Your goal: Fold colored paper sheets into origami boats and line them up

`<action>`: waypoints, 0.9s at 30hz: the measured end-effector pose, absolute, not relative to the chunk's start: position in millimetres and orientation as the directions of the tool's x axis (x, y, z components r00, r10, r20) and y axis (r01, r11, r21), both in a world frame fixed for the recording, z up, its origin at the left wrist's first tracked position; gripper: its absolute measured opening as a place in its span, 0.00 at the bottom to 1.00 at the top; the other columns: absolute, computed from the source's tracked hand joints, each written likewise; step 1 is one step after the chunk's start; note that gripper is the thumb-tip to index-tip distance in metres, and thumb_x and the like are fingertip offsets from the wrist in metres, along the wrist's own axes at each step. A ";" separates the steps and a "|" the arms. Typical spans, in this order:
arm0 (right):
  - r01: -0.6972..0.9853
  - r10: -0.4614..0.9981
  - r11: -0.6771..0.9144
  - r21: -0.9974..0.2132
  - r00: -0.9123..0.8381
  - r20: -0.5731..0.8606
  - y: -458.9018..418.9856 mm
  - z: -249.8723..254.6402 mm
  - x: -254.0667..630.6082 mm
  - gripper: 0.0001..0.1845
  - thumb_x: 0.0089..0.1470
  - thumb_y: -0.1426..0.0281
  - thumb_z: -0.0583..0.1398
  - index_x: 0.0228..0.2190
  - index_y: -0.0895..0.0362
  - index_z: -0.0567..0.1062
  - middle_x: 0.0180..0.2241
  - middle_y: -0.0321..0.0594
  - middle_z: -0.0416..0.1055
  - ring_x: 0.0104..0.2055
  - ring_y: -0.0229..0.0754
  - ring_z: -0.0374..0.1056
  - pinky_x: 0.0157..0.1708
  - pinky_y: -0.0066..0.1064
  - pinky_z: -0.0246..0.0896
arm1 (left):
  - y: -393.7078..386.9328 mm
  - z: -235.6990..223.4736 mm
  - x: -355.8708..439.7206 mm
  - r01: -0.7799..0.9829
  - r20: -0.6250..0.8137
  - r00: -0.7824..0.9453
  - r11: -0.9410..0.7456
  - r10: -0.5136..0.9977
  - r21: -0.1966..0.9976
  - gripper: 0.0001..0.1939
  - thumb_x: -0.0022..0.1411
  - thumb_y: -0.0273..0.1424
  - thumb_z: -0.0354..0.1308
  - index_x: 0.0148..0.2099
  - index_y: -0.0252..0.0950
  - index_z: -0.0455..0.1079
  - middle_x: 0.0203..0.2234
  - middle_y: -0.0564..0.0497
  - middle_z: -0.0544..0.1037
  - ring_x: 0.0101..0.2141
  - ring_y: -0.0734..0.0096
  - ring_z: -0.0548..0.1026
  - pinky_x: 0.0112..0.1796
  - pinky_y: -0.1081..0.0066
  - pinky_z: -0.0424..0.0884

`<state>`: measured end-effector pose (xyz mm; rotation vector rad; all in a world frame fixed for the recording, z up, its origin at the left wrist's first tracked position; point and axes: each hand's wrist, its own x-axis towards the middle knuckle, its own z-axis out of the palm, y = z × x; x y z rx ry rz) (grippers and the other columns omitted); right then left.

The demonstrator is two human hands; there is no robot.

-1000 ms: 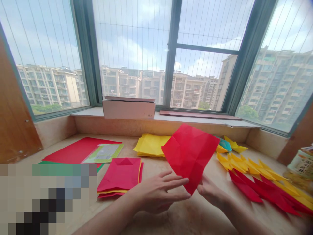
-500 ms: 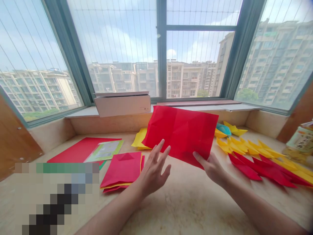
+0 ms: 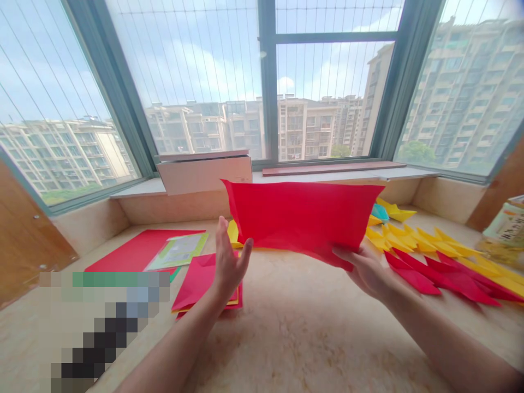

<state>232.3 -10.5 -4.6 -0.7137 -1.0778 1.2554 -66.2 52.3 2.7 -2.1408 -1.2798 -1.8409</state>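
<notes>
A red sheet of paper (image 3: 301,215) is held up above the counter, bowed along its lower edge. My right hand (image 3: 364,267) pinches its lower right corner, thumb in front and fingers behind. At the sheet's lower left corner, my left hand (image 3: 231,256) is raised with thumb and fingers apart, gripping nothing; whether it touches the paper I cannot tell. Below and left of that hand lies a stack of folded red and yellow paper (image 3: 196,284), partly hidden by my left forearm.
Several folded yellow paper boats (image 3: 409,240) and red paper boats (image 3: 442,278) line the right side, near a jar (image 3: 505,234). On the left lie red sheets (image 3: 126,248) and a clear-fronted packet (image 3: 176,251). A white box (image 3: 204,176) stands on the window ledge.
The red sheet has been turned flatter and more level, with its left end shifted left. My left hand has moved left and turned more upright. My right hand keeps its hold.
</notes>
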 end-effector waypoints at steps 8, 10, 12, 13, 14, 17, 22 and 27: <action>-0.387 0.994 0.065 -0.920 -0.057 0.094 -11.7 0.8 231.9 0.24 0.51 0.65 0.68 0.50 0.56 0.75 0.46 0.47 0.78 0.47 0.56 0.75 0.47 0.47 0.71 | 42.8 9.5 -55.3 0.109 0.444 -0.043 -0.438 0.895 0.892 0.19 0.59 0.45 0.62 0.43 0.34 0.70 0.34 0.48 0.79 0.35 0.65 0.76 0.36 0.70 0.71; -0.381 0.997 0.039 -0.924 -0.053 0.064 -12.6 2.3 231.9 0.26 0.51 0.65 0.68 0.51 0.57 0.75 0.47 0.48 0.78 0.47 0.57 0.75 0.46 0.47 0.72 | 39.7 6.7 -50.8 0.015 0.399 -0.007 -0.399 0.917 0.917 0.20 0.58 0.44 0.63 0.44 0.34 0.70 0.34 0.48 0.79 0.36 0.65 0.76 0.36 0.71 0.71; -0.366 0.996 0.011 -0.930 -0.076 0.042 -13.5 2.4 232.4 0.25 0.51 0.64 0.68 0.50 0.57 0.75 0.46 0.48 0.78 0.47 0.57 0.75 0.47 0.46 0.72 | 36.2 3.5 -46.0 -0.031 0.369 0.052 -0.367 0.928 0.930 0.19 0.57 0.43 0.64 0.44 0.34 0.71 0.34 0.48 0.79 0.36 0.64 0.77 0.37 0.70 0.71; -0.360 0.994 -0.001 -0.933 -0.101 0.038 -14.0 1.9 232.6 0.24 0.51 0.64 0.68 0.50 0.58 0.76 0.46 0.48 0.78 0.47 0.56 0.75 0.48 0.45 0.71 | 34.2 2.2 -43.6 -0.045 0.357 0.084 -0.355 0.930 0.934 0.19 0.57 0.43 0.64 0.44 0.34 0.71 0.35 0.48 0.79 0.37 0.63 0.77 0.38 0.69 0.71; -0.357 0.991 -0.010 -0.934 -0.131 0.039 -14.5 1.0 232.6 0.23 0.52 0.64 0.67 0.49 0.58 0.76 0.46 0.48 0.78 0.48 0.56 0.75 0.49 0.45 0.70 | 32.2 1.4 -41.2 -0.057 0.351 0.116 -0.347 0.929 0.936 0.19 0.57 0.42 0.64 0.44 0.34 0.71 0.36 0.47 0.80 0.38 0.62 0.77 0.39 0.68 0.72; -0.362 0.978 -0.010 -0.932 -0.200 0.067 -15.2 -2.9 232.0 0.22 0.52 0.65 0.67 0.49 0.57 0.76 0.48 0.46 0.77 0.49 0.54 0.74 0.51 0.44 0.68 | 27.6 1.2 -36.3 -0.107 0.342 0.184 -0.327 0.921 0.939 0.21 0.60 0.44 0.61 0.49 0.34 0.72 0.42 0.45 0.80 0.43 0.58 0.77 0.45 0.64 0.71; -0.450 0.992 -0.027 -0.893 -0.123 0.032 -14.5 -7.8 234.3 0.22 0.51 0.64 0.68 0.48 0.53 0.76 0.47 0.43 0.78 0.48 0.52 0.75 0.49 0.42 0.70 | 30.9 1.6 -39.1 -0.079 0.334 0.110 -0.327 0.936 0.942 0.25 0.64 0.48 0.55 0.51 0.33 0.72 0.43 0.44 0.80 0.46 0.56 0.76 0.50 0.61 0.69; -0.481 0.975 -0.126 -0.868 -0.221 -0.018 -18.0 -7.3 241.8 0.21 0.55 0.62 0.65 0.49 0.54 0.75 0.45 0.46 0.78 0.49 0.54 0.74 0.51 0.45 0.68 | 41.5 -3.7 -42.9 -0.105 0.323 0.065 -0.315 0.944 0.943 0.30 0.63 0.49 0.55 0.59 0.36 0.65 0.47 0.44 0.78 0.47 0.58 0.76 0.49 0.62 0.70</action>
